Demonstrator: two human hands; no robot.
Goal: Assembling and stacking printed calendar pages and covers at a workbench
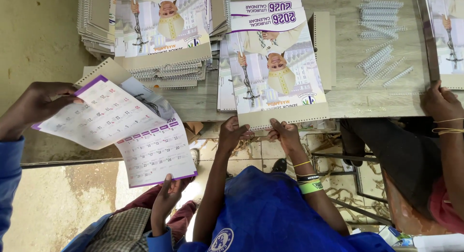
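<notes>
A wall calendar (278, 63) lies on the grey wooden table (357, 95), its cover showing a robed figure with a staff under a purple-and-white banner. Its punched lower edge hangs just over the table's near edge. My left hand (232, 133) and my right hand (285, 133) both grip that edge, thumbs on top, side by side. My right wrist wears yellow, black and green bands. More unbound sheets lie under and beside the calendar.
Stacks of wire-bound calendars (159, 49) fill the back left. Loose silver binding coils (382, 39) lie at the back right. A co-worker's hands (38, 104) hold open date pages (125, 131) at left. Another person's hand (440, 104) rests by a calendar (449, 34) at right.
</notes>
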